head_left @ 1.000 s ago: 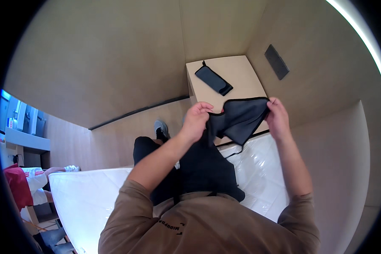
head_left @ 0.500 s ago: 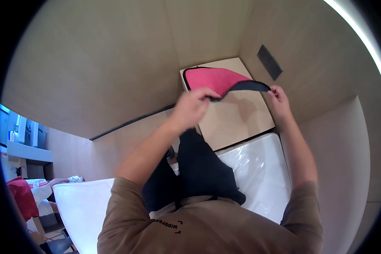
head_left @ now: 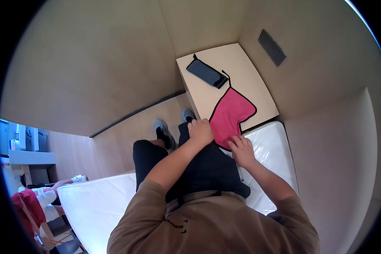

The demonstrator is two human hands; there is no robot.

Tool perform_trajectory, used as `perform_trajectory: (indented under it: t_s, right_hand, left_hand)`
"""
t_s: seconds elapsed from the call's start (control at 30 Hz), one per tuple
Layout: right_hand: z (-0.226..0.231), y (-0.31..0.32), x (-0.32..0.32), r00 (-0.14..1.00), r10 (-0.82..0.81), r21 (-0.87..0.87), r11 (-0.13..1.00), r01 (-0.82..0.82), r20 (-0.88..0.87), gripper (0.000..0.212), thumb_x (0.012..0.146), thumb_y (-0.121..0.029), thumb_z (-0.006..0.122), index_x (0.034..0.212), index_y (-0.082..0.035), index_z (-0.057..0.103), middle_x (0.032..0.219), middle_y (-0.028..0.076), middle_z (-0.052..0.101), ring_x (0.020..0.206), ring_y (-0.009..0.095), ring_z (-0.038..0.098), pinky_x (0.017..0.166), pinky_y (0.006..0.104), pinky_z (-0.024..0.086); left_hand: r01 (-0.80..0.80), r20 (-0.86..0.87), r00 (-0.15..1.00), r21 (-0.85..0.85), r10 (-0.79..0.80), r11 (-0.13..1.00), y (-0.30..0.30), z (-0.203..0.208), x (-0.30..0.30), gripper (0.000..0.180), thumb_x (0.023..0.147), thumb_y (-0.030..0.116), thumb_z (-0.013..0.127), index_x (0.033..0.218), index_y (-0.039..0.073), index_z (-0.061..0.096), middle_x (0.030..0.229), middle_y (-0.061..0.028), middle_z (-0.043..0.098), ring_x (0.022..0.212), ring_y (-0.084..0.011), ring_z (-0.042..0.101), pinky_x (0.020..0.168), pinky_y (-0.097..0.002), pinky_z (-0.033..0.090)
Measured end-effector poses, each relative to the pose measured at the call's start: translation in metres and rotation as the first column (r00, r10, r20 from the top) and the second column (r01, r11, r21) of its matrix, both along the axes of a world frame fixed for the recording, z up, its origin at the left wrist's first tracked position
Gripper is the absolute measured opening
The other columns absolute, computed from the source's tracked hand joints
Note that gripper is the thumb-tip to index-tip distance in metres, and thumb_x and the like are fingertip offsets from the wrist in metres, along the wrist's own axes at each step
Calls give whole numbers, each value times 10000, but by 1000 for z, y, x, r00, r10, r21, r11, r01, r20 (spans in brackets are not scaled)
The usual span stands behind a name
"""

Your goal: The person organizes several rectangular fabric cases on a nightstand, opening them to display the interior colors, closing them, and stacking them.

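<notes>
A pink cloth piece with black edging [head_left: 232, 112] slopes from the top of a beige box-like cabinet [head_left: 252, 80] toward my lap. My left hand [head_left: 201, 131] has its fingers curled at the cloth's left edge, by my thigh. On the lower right edge, my right hand [head_left: 242, 150] grips with bent fingers; its thumb is hidden. A thin black cord [head_left: 227, 77] runs from the cloth's far corner. Beside that cord lies a flat dark grey strip with black edges [head_left: 206, 73]; I cannot tell whether it is joined to the cloth.
I sit on a plastic-covered white mattress [head_left: 266, 148], its other part [head_left: 97, 199] reaching left. Wood-toned walls enclose the cabinet, with a dark rectangular panel [head_left: 271, 47] on the right one. At far left, another person in red and white [head_left: 31, 203] is near a grey counter [head_left: 31, 157].
Both hands have come down and nearer my lap, bringing the pink cloth from raised over the cabinet to lying between them. The dark strip now lies flat on the cabinet.
</notes>
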State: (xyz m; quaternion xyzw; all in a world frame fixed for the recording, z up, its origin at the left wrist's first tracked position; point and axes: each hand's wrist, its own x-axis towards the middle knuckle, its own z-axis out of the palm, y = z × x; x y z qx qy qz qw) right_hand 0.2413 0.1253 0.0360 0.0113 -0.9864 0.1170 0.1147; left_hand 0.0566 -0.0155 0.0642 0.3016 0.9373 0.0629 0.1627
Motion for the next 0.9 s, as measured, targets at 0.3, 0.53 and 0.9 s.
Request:
perform_trajectory:
  t_s: [0.3,0.53,0.9]
  right_hand:
    - [-5,8,-9,994,-48,-40,998,52,98,376,723,-275,735,1046,-101,653,1111,73,587,1048,276,537,881,404,428]
    - [-22,24,1,999,-14,-105,994,18,34,256,804,-145,695,1034,-57,627,1006,122,629,970,310,592,873,407,462]
    - [74,18,29,1000,10,-656,755,-10,-4,420,887,-95,677,1221,12,446,1060,198,605,986,330,629,869,377,506]
  left_hand:
    - [-59,193,979,-63,70,996,16,-17,-21,409,779,188,633,1138,12,548,1050,-198,684,1029,-346,616,935,-472,359]
    - [-359,693,718,444,-61,821,8,-10,-45,120,854,33,617,971,16,637,843,-70,620,702,-183,610,643,-364,526]
    - [-567,975,-26,169,-223,806,-65,61,-18,429,767,-49,760,1173,-5,630,900,-61,669,812,-140,655,754,-275,535]
